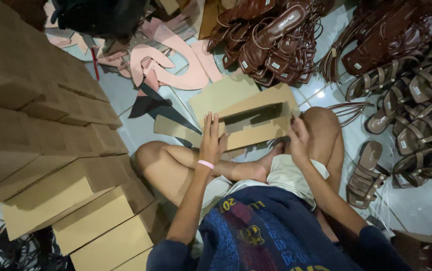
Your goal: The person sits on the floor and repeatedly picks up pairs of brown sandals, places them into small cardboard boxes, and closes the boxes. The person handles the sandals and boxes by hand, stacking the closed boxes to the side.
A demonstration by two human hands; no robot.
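I sit cross-legged on the floor with a flat brown cardboard box (250, 114) half folded in front of my knees. My left hand (213, 141), with a pink band at the wrist, presses flat on the box's left end. My right hand (298, 140) grips the box's right end at its lower corner. The box's long side stands up and shows a dark slot inside.
A tall stack of folded cardboard boxes (50, 150) fills the left. Piles of brown strappy sandals (271, 40) lie ahead and along the right (416, 110). Pink and dark cut sheet scraps (170, 65) litter the pale tiled floor (120, 95).
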